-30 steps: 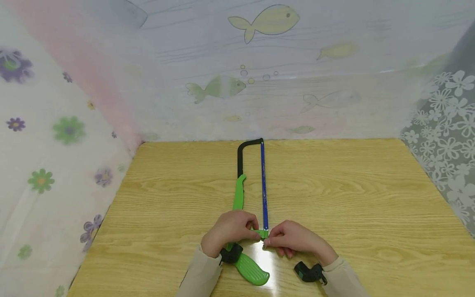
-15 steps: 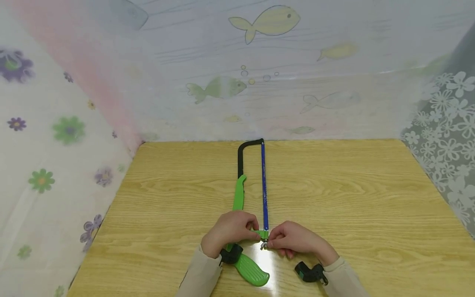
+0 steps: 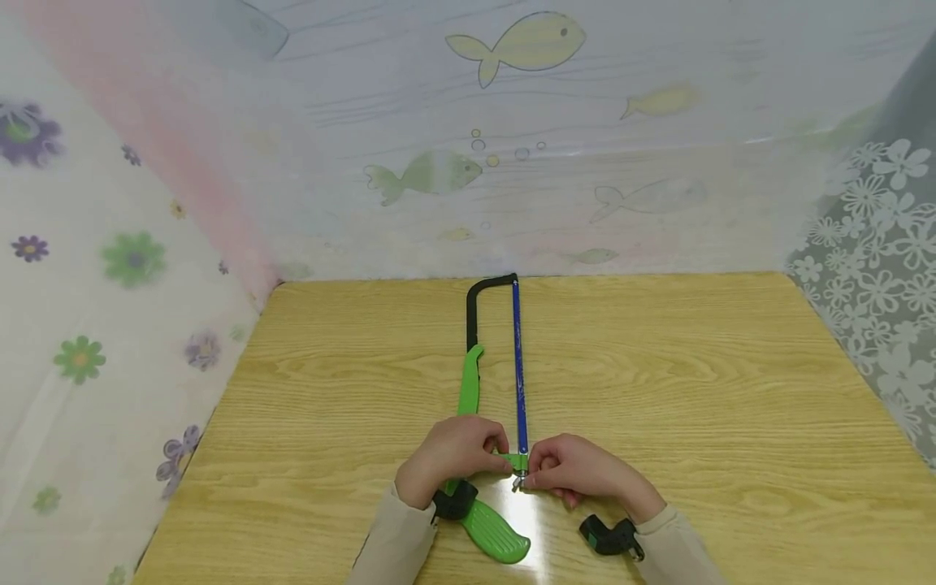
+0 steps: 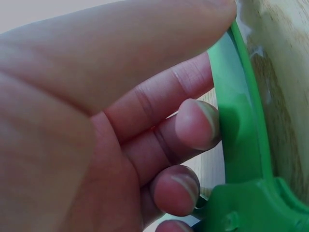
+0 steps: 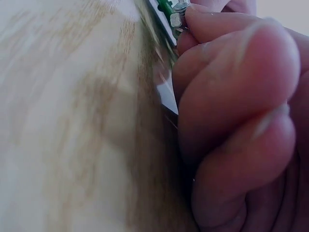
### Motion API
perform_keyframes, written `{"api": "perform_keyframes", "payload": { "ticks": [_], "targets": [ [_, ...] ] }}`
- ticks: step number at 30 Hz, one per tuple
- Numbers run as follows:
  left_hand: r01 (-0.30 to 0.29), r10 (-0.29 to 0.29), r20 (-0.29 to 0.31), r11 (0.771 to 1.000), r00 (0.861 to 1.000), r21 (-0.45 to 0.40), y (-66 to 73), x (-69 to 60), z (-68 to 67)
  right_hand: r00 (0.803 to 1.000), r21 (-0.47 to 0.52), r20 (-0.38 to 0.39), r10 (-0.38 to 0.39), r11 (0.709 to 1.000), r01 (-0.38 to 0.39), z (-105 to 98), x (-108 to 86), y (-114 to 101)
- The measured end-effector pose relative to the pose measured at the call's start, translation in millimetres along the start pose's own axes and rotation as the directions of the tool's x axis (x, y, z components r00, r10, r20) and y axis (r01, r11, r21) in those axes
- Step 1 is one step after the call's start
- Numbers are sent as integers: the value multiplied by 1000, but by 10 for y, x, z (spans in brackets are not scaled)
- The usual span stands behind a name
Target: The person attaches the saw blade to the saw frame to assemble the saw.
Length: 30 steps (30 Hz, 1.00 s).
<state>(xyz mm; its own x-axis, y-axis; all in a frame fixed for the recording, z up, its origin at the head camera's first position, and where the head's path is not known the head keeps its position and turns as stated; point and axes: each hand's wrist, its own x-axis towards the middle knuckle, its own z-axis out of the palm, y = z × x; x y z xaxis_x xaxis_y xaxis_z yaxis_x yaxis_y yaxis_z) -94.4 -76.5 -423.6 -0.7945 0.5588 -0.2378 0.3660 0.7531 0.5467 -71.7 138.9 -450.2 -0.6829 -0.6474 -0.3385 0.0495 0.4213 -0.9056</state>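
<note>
A hacksaw (image 3: 470, 388) with a green handle and black front frame lies flat on the table, its blue blade (image 3: 520, 366) to the right. My left hand (image 3: 457, 448) pinches the green crossbar at the blade's near end between thumb and fingers. In the left wrist view the green crossbar (image 4: 241, 116) lies against those fingertips. My right hand (image 3: 578, 467) pinches a small silver wing nut (image 3: 517, 483) just below that crossbar. In the right wrist view the wing nut (image 5: 176, 20) shows at the thumb and index tips, while the other fingers are curled.
The wood-grain table (image 3: 695, 366) extends on both sides of the hacksaw. A fish-patterned sheet (image 3: 409, 227) hangs behind it, and a flowered sheet (image 3: 80, 422) stands at the left. The saw's black tip lies close to the table's far edge.
The right fingers have shifted slightly around the wing nut, which shows at a different angle than a second ago. The left hand and the hacksaw stay in place.
</note>
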Motion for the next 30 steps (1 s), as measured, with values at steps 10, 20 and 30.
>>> {"api": "perform_keyframes", "payload": {
  "ticks": [10,20,30],
  "targets": [
    [-2,2,-3,1000,1000,-9,15,-10,-14,1000,-13,-3,5,1000,-5,-6,1,-14],
    [2,-2,-3,1000,1000,1,9,-20,-6,1000,-37,6,-18,999,18,10,10,-25],
    [-2,3,-9,1000,1000,12,25,-24,-17,1000,-101,-9,-9,995,9,18,6,-35]
  ]
}}
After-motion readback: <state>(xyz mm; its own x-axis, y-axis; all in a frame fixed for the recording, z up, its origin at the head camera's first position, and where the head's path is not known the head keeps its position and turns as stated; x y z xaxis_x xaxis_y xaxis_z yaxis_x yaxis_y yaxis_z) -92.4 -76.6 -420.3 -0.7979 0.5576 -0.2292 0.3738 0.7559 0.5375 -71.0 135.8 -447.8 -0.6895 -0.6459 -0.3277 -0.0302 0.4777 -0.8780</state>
